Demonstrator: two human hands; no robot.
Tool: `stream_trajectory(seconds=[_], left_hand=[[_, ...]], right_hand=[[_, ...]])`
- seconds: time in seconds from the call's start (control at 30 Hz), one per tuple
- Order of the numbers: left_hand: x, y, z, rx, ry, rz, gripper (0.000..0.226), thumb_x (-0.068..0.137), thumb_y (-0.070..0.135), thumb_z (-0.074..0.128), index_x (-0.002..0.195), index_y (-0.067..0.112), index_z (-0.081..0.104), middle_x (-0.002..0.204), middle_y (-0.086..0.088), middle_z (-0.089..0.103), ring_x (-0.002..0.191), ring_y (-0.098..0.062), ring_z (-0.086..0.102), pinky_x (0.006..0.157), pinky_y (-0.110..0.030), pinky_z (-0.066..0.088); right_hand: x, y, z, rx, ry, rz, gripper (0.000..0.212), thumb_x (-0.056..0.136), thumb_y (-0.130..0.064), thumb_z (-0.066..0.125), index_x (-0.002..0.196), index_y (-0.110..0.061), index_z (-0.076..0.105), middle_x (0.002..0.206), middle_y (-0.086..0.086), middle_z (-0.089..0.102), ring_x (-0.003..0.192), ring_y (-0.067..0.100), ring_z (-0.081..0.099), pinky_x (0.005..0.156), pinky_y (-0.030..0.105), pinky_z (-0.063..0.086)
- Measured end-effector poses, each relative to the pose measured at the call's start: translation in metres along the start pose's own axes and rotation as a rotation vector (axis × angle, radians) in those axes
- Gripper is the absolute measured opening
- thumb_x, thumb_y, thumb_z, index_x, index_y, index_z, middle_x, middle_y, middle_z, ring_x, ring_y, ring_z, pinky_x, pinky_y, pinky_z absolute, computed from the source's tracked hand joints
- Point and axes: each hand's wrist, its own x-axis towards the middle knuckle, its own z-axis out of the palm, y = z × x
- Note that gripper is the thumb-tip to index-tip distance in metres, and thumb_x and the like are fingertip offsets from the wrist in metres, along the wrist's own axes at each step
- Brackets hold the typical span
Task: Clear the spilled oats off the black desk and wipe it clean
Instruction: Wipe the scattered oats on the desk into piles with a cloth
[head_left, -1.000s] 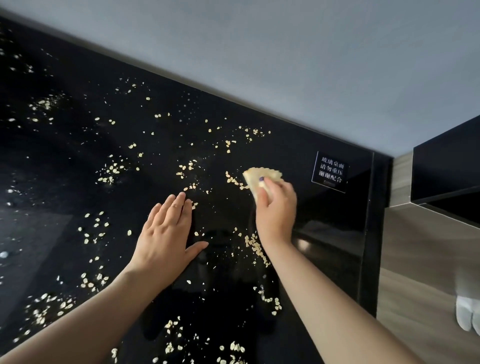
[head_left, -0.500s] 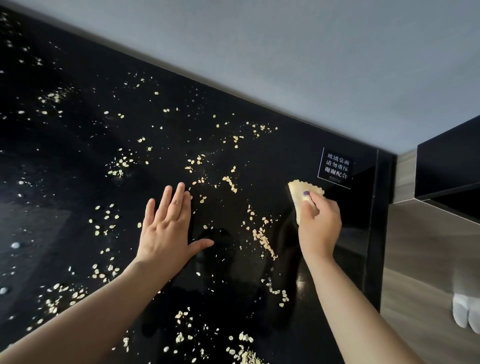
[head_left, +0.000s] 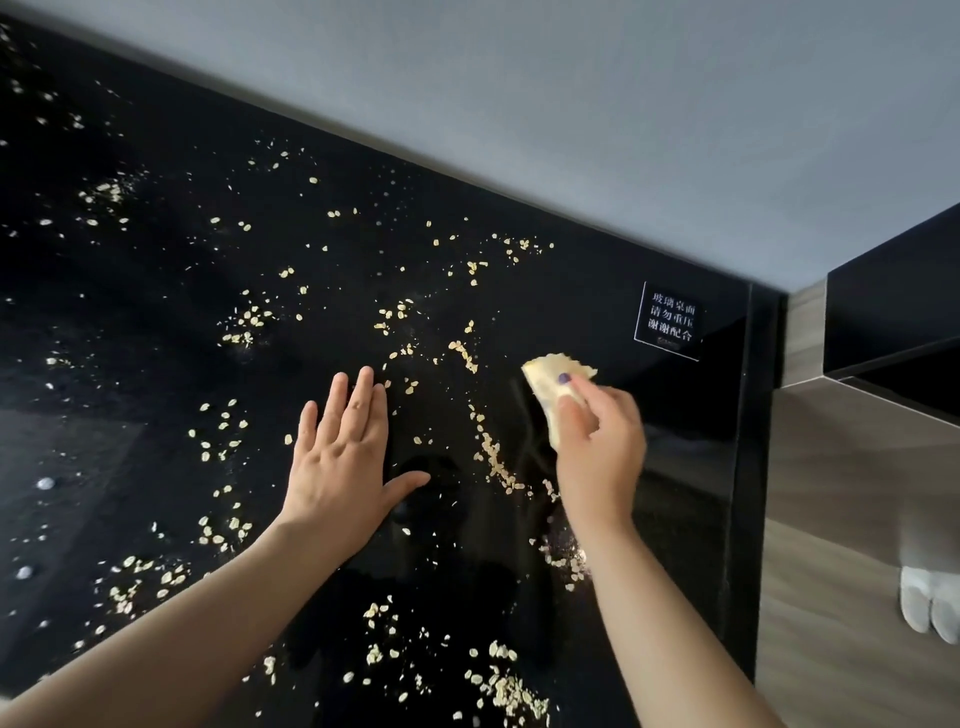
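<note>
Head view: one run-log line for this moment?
stage: wiping | right hand: grips yellow cloth on black desk | left hand: flat on desk | oats: scattered widely

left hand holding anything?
No: the left hand is spread flat, fingers straight, over the black desk; only the right hand grips the yellow cloth.

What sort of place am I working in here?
Probably a hotel or rented room: a glossy black desk against a grey wall, a printed Chinese notice stuck near its corner, and what look like white slippers on the wood-look floor beside it.
</note>
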Motion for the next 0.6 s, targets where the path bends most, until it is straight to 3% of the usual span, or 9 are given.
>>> stream_trajectory(seconds=[0.1, 0.17, 0.27, 0.37, 0.47, 0.6], left_hand=[[-0.012, -0.007, 0.001, -0.033, 0.03, -0.011, 0.099, 0.082, 0.068, 0.044, 0.151, 0.007, 0.007, 0.155, -0.001, -0.019, 0.141, -0.018, -0.023, 0.116, -0.038, -0.009], [-0.019, -0.016, 0.003, -0.022, 0.018, -0.032, 0.101, 0.081, 0.069, 0.044, 0.151, 0.006, 0.009, 0.155, -0.002, -0.018, 0.142, -0.019, -0.021, 0.117, -0.039, -0.007], [-0.024, -0.028, 0.006, 0.011, 0.005, -0.041, 0.107, 0.075, 0.075, 0.037, 0.15, 0.003, 0.014, 0.157, -0.004, -0.012, 0.145, -0.02, -0.014, 0.118, -0.042, 0.0], [-0.027, -0.033, 0.006, 0.015, -0.046, -0.036, 0.11, 0.073, 0.077, 0.03, 0.151, 0.005, 0.003, 0.155, -0.002, -0.022, 0.143, -0.018, -0.022, 0.118, -0.039, -0.007], [-0.026, -0.033, 0.003, 0.004, -0.036, -0.033, 0.109, 0.077, 0.076, 0.037, 0.151, 0.007, -0.002, 0.153, -0.001, -0.027, 0.141, -0.017, -0.025, 0.118, -0.038, -0.009], [-0.026, -0.032, 0.002, 0.02, -0.046, -0.033, 0.108, 0.079, 0.075, 0.04, 0.151, 0.007, -0.003, 0.154, -0.003, -0.027, 0.139, -0.016, -0.026, 0.118, -0.039, -0.007]], right_hand=[[0.009, 0.02, -0.01, -0.115, 0.042, 0.061, 0.027, 0.095, -0.01, 0.054, 0.118, -0.013, 0.067, 0.112, -0.005, 0.054, 0.107, 0.018, 0.056, 0.088, 0.026, 0.052], [0.003, 0.027, -0.007, -0.156, 0.053, 0.078, 0.028, 0.094, -0.009, 0.055, 0.119, -0.013, 0.067, 0.117, -0.002, 0.055, 0.114, 0.022, 0.054, 0.089, 0.032, 0.052], [-0.017, 0.022, 0.011, -0.156, 0.072, 0.036, 0.029, 0.092, -0.005, 0.057, 0.119, -0.012, 0.067, 0.115, -0.001, 0.055, 0.113, 0.02, 0.053, 0.086, 0.025, 0.046], [-0.035, 0.01, 0.03, -0.143, -0.014, -0.035, 0.03, 0.09, -0.004, 0.06, 0.117, -0.012, 0.069, 0.108, -0.008, 0.053, 0.107, 0.019, 0.054, 0.087, 0.02, 0.045], [-0.042, -0.003, 0.033, -0.066, -0.178, -0.018, 0.028, 0.091, -0.007, 0.058, 0.116, -0.012, 0.069, 0.109, -0.007, 0.057, 0.107, 0.011, 0.055, 0.084, 0.0, 0.036], [-0.034, -0.005, -0.002, 0.006, -0.026, 0.023, 0.027, 0.093, -0.009, 0.057, 0.116, -0.014, 0.07, 0.106, -0.006, 0.057, 0.095, 0.002, 0.056, 0.075, -0.001, 0.038]])
